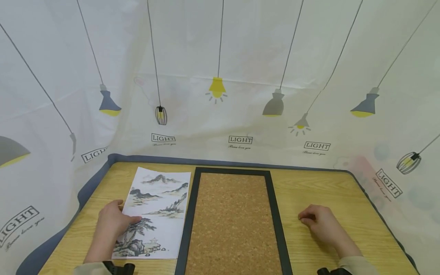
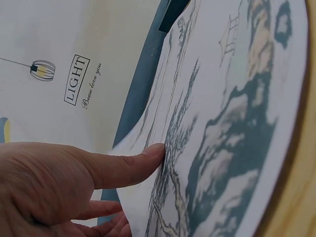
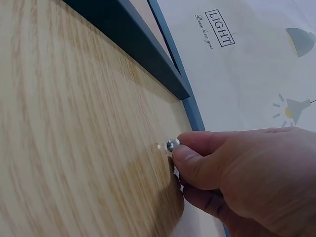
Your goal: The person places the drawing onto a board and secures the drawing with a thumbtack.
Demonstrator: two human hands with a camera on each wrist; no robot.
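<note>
A printed sheet of paper (image 1: 168, 235) with an ink landscape of mountains, a pine and a pavilion lies left of the cork board (image 1: 235, 221). My left hand (image 1: 114, 221) pinches its left edge, thumb on the printed face and fingers behind the edge; the paper bows in the left wrist view. Right of the board, my right hand (image 1: 324, 225) holds a small clear, shiny push pin (image 3: 172, 144) between thumb and index finger, low over the wood. The fingertips partly cover the pin.
The cork board's raised dark frame (image 1: 277, 221) stands between the two hands. Beneath everything is a wood-grain table (image 1: 319, 187) with a blue-grey edge. White cloth (image 1: 192, 49) printed with hanging lamps surrounds the table at the back and sides.
</note>
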